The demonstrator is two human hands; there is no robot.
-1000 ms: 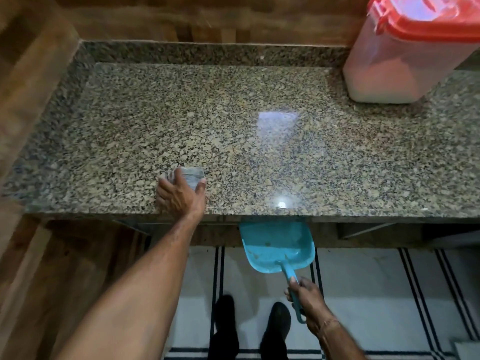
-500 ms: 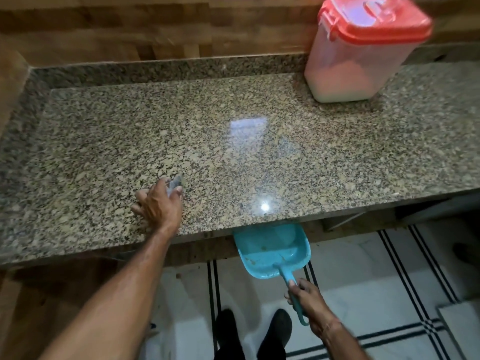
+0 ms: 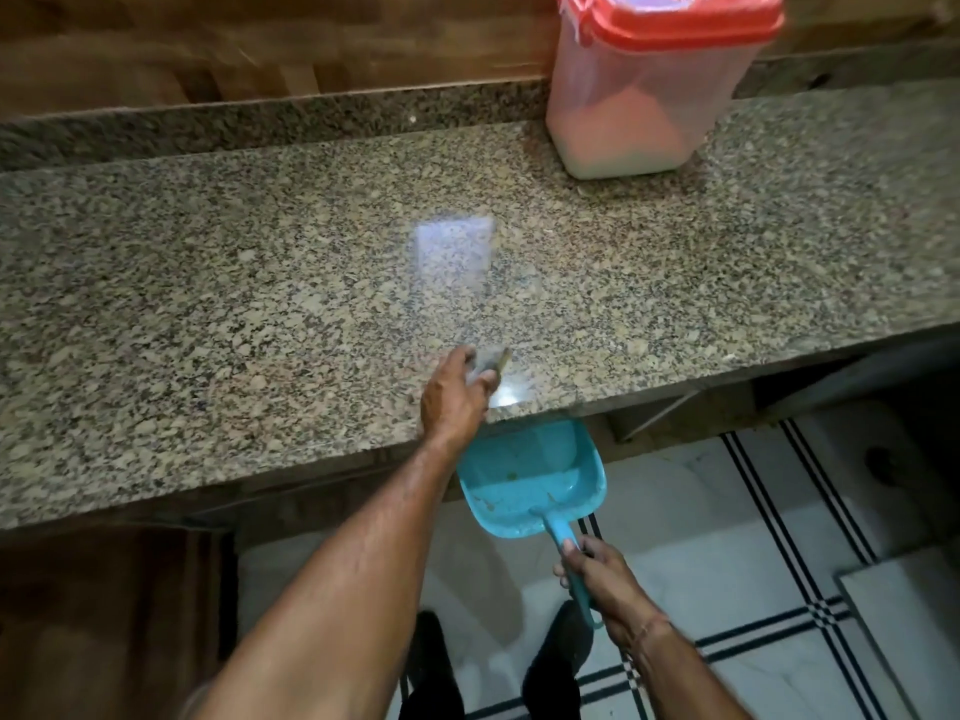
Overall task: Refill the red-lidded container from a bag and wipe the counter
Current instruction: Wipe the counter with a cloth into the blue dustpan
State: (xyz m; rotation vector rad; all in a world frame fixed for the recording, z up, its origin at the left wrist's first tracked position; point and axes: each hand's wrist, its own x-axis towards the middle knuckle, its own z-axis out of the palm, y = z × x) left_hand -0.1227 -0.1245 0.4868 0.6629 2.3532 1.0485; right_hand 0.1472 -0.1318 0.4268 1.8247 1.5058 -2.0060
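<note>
The red-lidded container [image 3: 644,90] stands at the back right of the speckled granite counter [image 3: 260,283], lid on, with pale powder filling its lower part. My left hand [image 3: 454,397] presses a small grey cloth [image 3: 491,362] on the counter near the front edge. My right hand [image 3: 602,584] grips the handle of a blue dustpan [image 3: 530,475], held just below the counter edge, right under the cloth. A few crumbs lie in the pan. No bag is in view.
A wooden wall [image 3: 260,44] runs behind the counter. Below are a white tiled floor with black stripes [image 3: 727,537], my dark shoes [image 3: 431,662], and a wooden cabinet front [image 3: 104,615] at the lower left.
My left hand has slid the cloth rightward along the counter's front edge until it sits above the dustpan. The dustpan has stayed under the edge. The view has shifted left.
</note>
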